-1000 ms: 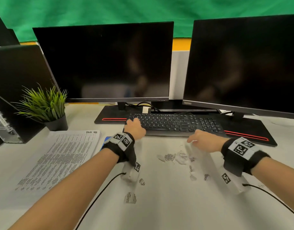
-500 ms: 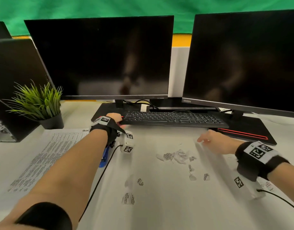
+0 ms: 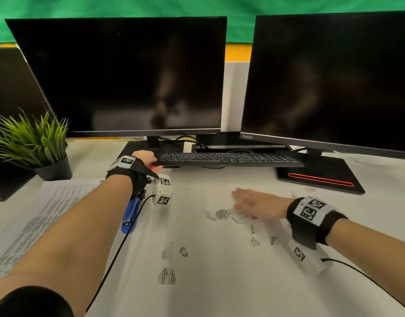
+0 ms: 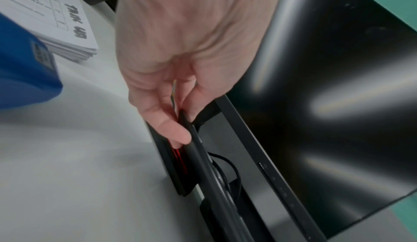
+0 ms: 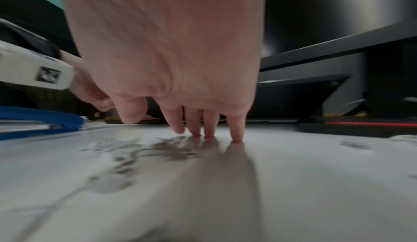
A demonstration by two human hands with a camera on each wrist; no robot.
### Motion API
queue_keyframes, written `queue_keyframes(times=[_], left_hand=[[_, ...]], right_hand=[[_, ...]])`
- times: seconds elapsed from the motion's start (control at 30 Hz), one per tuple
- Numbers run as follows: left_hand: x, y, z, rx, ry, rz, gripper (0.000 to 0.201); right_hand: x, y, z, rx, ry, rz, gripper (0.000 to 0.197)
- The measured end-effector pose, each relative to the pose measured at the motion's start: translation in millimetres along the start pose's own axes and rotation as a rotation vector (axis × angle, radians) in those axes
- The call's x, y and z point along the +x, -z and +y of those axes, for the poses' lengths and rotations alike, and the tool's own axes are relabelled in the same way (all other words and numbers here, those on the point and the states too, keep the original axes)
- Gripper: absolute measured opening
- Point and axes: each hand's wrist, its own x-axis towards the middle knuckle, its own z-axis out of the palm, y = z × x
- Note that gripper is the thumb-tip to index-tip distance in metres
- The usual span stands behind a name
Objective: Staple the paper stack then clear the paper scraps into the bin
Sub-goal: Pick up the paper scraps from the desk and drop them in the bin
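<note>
The printed paper stack (image 3: pixel 48 213) lies flat at the left of the white desk, its corner also in the left wrist view (image 4: pixel 67 22). A blue stapler (image 3: pixel 130 213) rests beside it, under my left wrist. Torn paper scraps (image 3: pixel 222 215) are scattered mid-desk, with more nearer me (image 3: pixel 167 275). My left hand (image 3: pixel 144 157) pinches the left end of the black keyboard (image 3: pixel 229 157) between thumb and fingers (image 4: pixel 178 133). My right hand (image 3: pixel 240 200) lies flat with straight fingers, fingertips (image 5: pixel 235 135) touching the desk at the scraps' right edge. No bin is in view.
Two dark monitors (image 3: pixel 128 76) (image 3: pixel 334 83) stand at the back on black stands with red stripes (image 3: pixel 320 179). A potted plant (image 3: pixel 36 145) stands at the far left. Wrist camera cables (image 3: pixel 119 248) trail across the desk.
The keyboard has slid back toward the monitors. My left hand moved to its left end. My right hand let go of the keyboard and came down flat beside the scraps.
</note>
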Motion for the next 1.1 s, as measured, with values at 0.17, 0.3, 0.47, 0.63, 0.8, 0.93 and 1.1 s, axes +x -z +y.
queue_keyframes(times=[0.17,0.3,0.47,0.63,0.8,0.93,1.1], left_hand=[[-8.2,-6.2,9.3,-0.130,0.040,-0.066,0.041],[-31.8,-4.2,5.9,-0.022,0.023,-0.085,0.043],[-46.7,-6.1,17.9,0.074,-0.014,-0.111,0.043],[-41.5,-12.9,25.9,0.085,0.014,-0.052,0.045],[-70.7,-16.0,36.9,0.213,-0.127,0.140,0.042],[-133.2,-21.4,43.0,0.159,-0.336,0.154,0.032],[-224.7,-28.8,29.1,0.194,-0.341,-0.028,0.033]], right_hand=[[-21.5,-15.7,-18.3,-0.086,0.033,-0.100,0.056],[-44.4,-12.4,0.7,0.123,-0.028,-0.010,0.056],[-43.5,1.6,67.4,0.151,-0.370,0.230,0.069],[-46.6,-5.4,80.4,0.099,-0.430,0.199,0.051],[-58.5,-19.6,55.9,0.038,-0.269,0.036,0.053],[-53.4,-0.4,84.2,0.064,-0.292,0.096,0.043],[-37.0,14.7,114.2,0.021,-0.419,0.180,0.056]])
